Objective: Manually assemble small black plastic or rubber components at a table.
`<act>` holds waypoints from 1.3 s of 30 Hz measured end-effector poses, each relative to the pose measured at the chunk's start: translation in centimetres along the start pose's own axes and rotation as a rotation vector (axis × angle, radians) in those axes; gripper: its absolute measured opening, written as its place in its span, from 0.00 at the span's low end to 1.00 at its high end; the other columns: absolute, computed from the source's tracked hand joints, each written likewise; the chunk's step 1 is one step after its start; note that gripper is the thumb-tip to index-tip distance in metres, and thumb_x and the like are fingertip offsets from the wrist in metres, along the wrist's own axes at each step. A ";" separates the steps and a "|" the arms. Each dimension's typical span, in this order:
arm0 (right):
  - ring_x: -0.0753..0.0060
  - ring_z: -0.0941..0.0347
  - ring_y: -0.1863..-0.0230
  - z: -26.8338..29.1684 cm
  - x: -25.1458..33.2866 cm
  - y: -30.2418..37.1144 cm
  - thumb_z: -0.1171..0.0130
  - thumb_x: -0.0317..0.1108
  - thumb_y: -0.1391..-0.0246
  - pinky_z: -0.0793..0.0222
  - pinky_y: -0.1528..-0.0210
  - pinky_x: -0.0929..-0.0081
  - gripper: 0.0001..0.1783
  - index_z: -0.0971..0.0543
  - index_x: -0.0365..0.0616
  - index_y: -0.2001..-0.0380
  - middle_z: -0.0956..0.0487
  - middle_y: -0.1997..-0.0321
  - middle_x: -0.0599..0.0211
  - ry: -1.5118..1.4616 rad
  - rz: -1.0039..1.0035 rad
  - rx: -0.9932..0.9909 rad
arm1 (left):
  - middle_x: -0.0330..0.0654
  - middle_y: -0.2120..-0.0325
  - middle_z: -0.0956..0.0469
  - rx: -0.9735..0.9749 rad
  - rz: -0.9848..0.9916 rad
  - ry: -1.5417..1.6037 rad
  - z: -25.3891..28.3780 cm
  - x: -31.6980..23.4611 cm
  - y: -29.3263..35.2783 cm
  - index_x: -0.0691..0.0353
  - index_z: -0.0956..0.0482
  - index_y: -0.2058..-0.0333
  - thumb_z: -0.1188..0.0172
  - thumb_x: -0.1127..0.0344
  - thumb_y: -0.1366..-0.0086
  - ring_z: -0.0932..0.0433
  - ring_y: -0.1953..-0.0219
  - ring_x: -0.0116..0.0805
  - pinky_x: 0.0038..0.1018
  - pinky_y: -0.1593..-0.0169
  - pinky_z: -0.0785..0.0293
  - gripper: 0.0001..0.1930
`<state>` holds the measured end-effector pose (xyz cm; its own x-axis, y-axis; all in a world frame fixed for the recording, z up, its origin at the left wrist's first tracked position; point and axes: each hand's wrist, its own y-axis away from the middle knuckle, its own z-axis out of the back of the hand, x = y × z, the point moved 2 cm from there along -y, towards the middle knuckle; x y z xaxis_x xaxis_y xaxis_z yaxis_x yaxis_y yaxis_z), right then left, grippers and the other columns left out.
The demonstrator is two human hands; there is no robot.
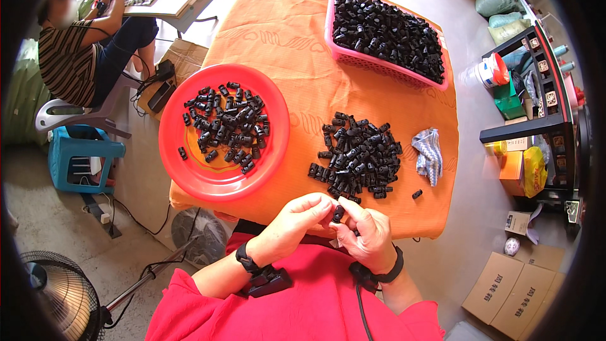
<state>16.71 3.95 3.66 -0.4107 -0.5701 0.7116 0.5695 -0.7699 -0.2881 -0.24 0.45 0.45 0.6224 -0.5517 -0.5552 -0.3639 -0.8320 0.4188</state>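
Near side of pile (358,155): hold the toggle (339,213) pinched in right grip (371,237), steadying lightly with left grip (295,220), of uncertain closure.

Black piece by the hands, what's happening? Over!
Right hand pinching black piece. Left hand close beside it. Nothing seen blocking; black pile just ahead.
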 end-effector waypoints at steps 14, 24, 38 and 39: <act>0.67 0.31 0.82 -0.2 -0.2 0.2 0.29 0.25 0.57 0.34 0.78 0.70 0.30 0.25 0.39 0.47 0.21 0.74 0.68 0.035 0.046 -0.024 | 0.30 0.66 0.25 -0.012 0.050 0.001 -0.5 -0.3 0.0 0.59 0.24 0.60 0.44 0.58 0.28 0.26 0.63 0.18 0.19 0.54 0.27 0.10; 0.67 0.30 0.82 -0.2 0.2 0.0 0.30 0.24 0.57 0.33 0.78 0.70 0.31 0.26 0.37 0.47 0.22 0.75 0.68 -0.005 0.023 -0.008 | 0.32 0.66 0.25 0.003 0.004 0.056 0.9 0.9 -0.2 0.61 0.23 0.56 0.51 0.53 0.25 0.24 0.62 0.22 0.25 0.51 0.25 0.16; 0.67 0.25 0.79 -0.5 -0.2 0.0 0.33 0.23 0.52 0.30 0.77 0.72 0.28 0.26 0.33 0.46 0.23 0.78 0.63 -0.241 -0.114 -0.049 | 0.33 0.65 0.23 0.023 0.010 0.084 0.4 0.5 -0.2 0.60 0.24 0.56 0.48 0.58 0.26 0.24 0.62 0.21 0.22 0.52 0.24 0.12; 0.66 0.25 0.79 -0.3 -0.2 0.0 0.33 0.23 0.53 0.30 0.76 0.72 0.28 0.26 0.34 0.46 0.22 0.77 0.63 -0.208 -0.127 0.001 | 0.34 0.64 0.22 0.019 0.029 0.073 0.2 0.3 -0.1 0.60 0.24 0.56 0.46 0.59 0.27 0.23 0.60 0.22 0.22 0.53 0.24 0.11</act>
<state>16.58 3.96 3.39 -0.3237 -0.3977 0.8585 0.5239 -0.8309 -0.1875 -0.13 0.35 0.06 0.6602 -0.5703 -0.4887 -0.3949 -0.8171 0.4200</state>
